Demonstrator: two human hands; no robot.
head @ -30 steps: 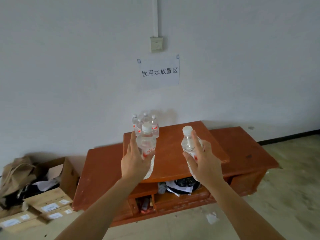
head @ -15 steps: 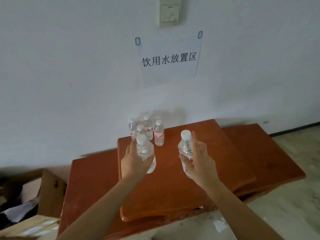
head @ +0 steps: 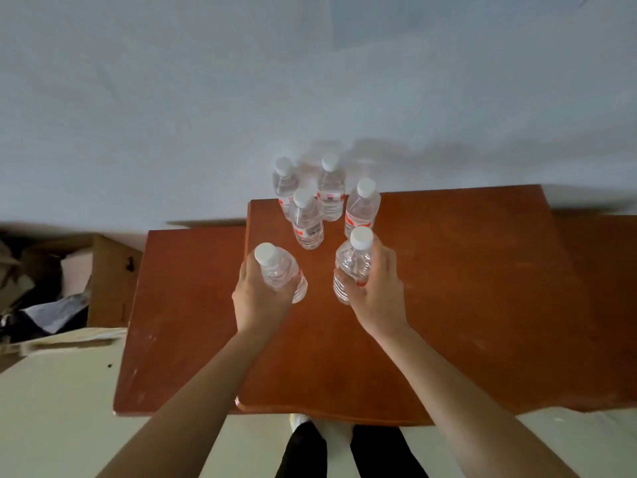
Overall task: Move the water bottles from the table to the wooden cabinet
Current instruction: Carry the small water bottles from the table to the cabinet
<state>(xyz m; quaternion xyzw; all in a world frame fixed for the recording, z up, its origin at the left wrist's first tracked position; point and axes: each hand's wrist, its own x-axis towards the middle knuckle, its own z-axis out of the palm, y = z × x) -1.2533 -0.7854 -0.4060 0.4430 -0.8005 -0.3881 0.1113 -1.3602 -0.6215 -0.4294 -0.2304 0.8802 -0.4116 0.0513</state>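
White wall [head: 138, 98]; pale floor [head: 586, 436]; cardboard box [head: 110, 277] left.

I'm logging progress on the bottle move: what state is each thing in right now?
left hand: grips left bottle, capped
right hand: grips right bottle, capped
four standing bottles: upright, capped, on wooden cabinet
cardboard box: open
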